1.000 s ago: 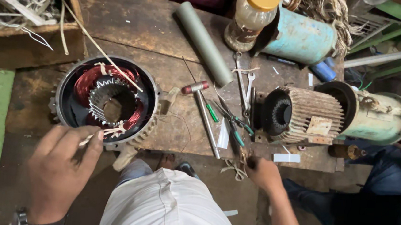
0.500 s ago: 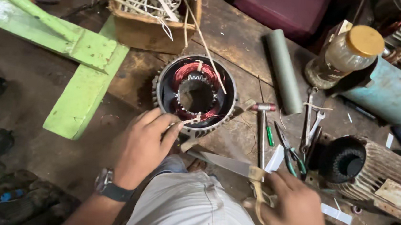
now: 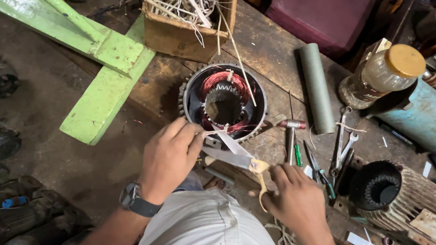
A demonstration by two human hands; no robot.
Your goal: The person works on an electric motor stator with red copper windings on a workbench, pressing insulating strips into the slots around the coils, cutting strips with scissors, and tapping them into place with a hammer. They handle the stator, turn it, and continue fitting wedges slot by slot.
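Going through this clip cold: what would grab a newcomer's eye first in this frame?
Probably the round motor stator with red copper windings, upright at the centre of the wooden bench. Just below it, the left hand pinches a pale paper strip at the stator's rim while the right hand works yellow-handled scissors against the strip. The bright green frame at upper left stands out too.

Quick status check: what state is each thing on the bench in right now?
Motor stator: open, copper windings exposed.
Scissors: blades apart, a white strip between them.
Left hand: pinching the strip at the stator rim.
Right hand: on the scissor handles.
Jar: lid on.
Cardboard box: open, holding strips.
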